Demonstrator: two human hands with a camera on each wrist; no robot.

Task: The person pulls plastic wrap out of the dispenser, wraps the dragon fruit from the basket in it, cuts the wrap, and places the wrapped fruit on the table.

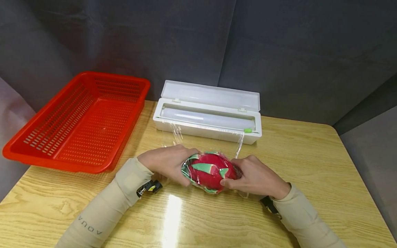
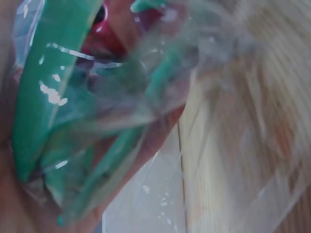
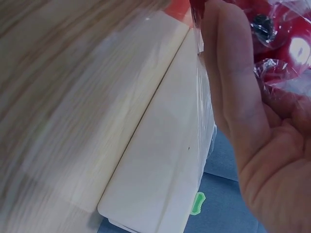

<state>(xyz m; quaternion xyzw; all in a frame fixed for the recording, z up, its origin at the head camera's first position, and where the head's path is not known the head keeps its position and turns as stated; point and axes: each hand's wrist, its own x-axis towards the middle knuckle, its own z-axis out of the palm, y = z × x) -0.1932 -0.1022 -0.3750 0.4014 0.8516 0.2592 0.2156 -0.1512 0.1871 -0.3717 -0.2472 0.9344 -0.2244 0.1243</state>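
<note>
A red dragon fruit (image 1: 209,172) with green scales, wrapped in clear cling film, is between both hands near the middle of the table. My left hand (image 1: 172,162) grips its left end, thumb and fingers round the green tips. On the other end, my right hand (image 1: 257,177) holds it with the thumb on the near side. Film (image 1: 240,146) stretches from the fruit back to a white cling film dispenser (image 1: 207,132), whose lid stands up. Inside lies the film roll (image 1: 207,119). In the right wrist view, crumpled film (image 3: 272,70) bunches at the fruit's end beside my fingers (image 3: 235,73).
A red plastic basket (image 1: 124,137) stands at the left of the wooden table (image 1: 310,165). On the dispenser's front edge sits a green slide cutter (image 1: 247,130) at the right. Dark grey cloth (image 1: 192,41) hangs behind the table.
</note>
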